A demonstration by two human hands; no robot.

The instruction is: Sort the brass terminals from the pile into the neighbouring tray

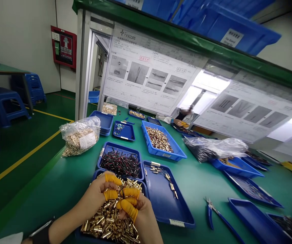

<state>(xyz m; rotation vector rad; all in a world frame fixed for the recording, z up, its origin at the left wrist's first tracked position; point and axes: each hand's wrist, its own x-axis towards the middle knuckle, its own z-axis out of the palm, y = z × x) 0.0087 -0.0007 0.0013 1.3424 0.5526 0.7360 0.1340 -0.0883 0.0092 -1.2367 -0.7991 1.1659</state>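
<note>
My left hand and right hand meet just above a heap of brass pins, which fills the blue tray nearest me. My fingers wear yellow-orange rubber cots. They are curled inward and bunched close, with the tips of both hands nearly meeting over the pile. I cannot tell whether they have hold of a pin, because the cots and knuckles hide whatever may lie between them. A black strap circles my left wrist.

Just beyond my hands, another blue tray holds a tangle of slim pieces with black and red bodies. To the right, a shallow blue tray carries a few loose brass pieces. Farther on, a blue plastic bin holds more brass parts, and a clear plastic bag of brass parts lies at the left edge of the green counter. Blue-handled pliers lie on the counter to my right, beside more blue trays. Across the counter sits a co-worker, whose hands are at a tray, below printed instruction sheets hanging from the rack.
</note>
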